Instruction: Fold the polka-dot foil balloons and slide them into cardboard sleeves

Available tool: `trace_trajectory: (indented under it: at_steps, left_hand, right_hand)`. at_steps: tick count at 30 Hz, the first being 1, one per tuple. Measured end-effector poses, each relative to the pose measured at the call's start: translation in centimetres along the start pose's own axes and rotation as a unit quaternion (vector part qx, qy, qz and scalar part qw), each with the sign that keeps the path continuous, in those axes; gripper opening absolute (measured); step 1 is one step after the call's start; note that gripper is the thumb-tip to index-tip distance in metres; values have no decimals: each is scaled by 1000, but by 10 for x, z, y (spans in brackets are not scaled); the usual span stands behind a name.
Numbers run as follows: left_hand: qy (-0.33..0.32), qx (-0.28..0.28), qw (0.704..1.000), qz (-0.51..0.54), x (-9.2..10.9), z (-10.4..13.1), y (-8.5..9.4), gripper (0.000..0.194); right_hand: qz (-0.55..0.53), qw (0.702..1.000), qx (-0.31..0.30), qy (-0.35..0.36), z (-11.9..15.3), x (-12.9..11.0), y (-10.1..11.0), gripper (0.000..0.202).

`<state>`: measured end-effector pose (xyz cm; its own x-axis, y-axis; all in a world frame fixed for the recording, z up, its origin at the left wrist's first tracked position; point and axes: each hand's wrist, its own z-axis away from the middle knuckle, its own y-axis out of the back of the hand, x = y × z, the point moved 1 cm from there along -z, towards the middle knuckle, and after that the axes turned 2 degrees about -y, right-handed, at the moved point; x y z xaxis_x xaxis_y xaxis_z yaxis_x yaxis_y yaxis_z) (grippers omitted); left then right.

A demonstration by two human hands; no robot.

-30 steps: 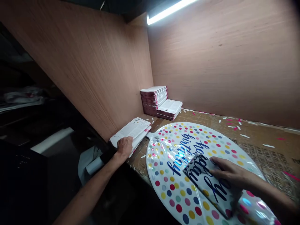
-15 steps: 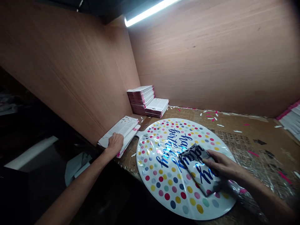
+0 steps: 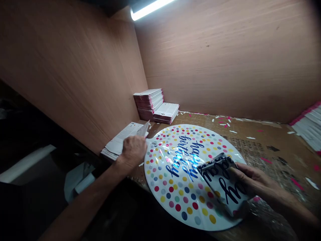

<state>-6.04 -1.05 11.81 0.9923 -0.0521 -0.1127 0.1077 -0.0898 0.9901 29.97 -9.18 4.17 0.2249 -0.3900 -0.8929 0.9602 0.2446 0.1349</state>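
Note:
My left hand [image 3: 134,149] is closed on a thin printed card sleeve [image 3: 143,130], lifted and tilted above the left pile of printed sleeves [image 3: 124,133]. My right hand [image 3: 255,179] pinches a folded foil balloon [image 3: 227,184] with dark blue lettering, held over the right part of a large round one. That flat balloon [image 3: 175,197], white with coloured dots and blue "happy birthday" script, lies on the cardboard surface, its neck pointing left near my left hand.
Two stacks of pink-edged sleeves [image 3: 147,102] [image 3: 167,112] stand in the back corner. More sleeves [image 3: 309,125] lie at the far right. Pink and white scraps [image 3: 233,132] dot the cardboard [image 3: 253,124]. Wooden panels [image 3: 213,63] rise at the left and back.
My left hand has moved right and lifted a sleeve off the left pile. The folded balloon in my right hand has shifted slightly right. The view has shifted a little.

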Motion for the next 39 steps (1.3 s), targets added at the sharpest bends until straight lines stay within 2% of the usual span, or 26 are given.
trace_trajectory:
  at_steps: [2,4,6,8,10,12,14,17,20,23,27,29,30,32,35,39]
  left_hand:
    - [-68,-35,997,29,53,9,-11,35]
    - [-128,-78,987,57,95,16,-23,38]
    - [-153,-103,979,89,113,20,-35,51]
    - [-160,-82,975,129,105,22,-46,53]
    - [-194,-39,966,168,80,26,-57,37]
    - [-280,-18,943,178,57,33,-68,30]
    - [-356,-7,924,142,45,43,-78,29]
    - [-400,12,916,38,48,52,-87,26]
    - [-427,-10,903,-49,56,51,-88,18]
    - [-450,2,891,-58,58,47,-83,23]
    - [-464,148,874,-3,57,43,-79,22]
    - [-482,205,851,22,59,42,-78,25]
    - [-495,216,841,33,60,41,-77,26]
    - [-515,213,829,53,62,38,-73,26]
    - [-522,186,829,73,65,36,-63,24]
    - [-527,169,830,62,71,38,-53,28]
  right_hand:
    - [26,1000,-16,7,13,-5,-4,56]
    - [65,997,-35,31,22,-4,-7,53]
    - [116,991,-24,57,28,2,-8,50]
    - [162,984,16,78,32,8,-12,48]
    - [200,974,53,94,30,9,-22,45]
    - [239,963,54,111,24,6,-40,41]
    - [292,948,35,123,13,0,-64,36]
    - [380,918,31,109,-2,-5,-97,32]
    - [430,898,44,80,-8,-3,-114,31]
    - [406,906,82,84,-6,-2,-115,22]
    - [369,910,169,88,-6,-7,-106,23]
    - [385,906,161,72,-10,-12,-101,22]
    - [391,905,152,64,-12,-14,-99,24]
    - [396,904,153,50,-16,-16,-96,30]
    - [394,897,195,49,-17,-14,-95,31]
    - [361,918,148,71,-13,-12,-94,32]
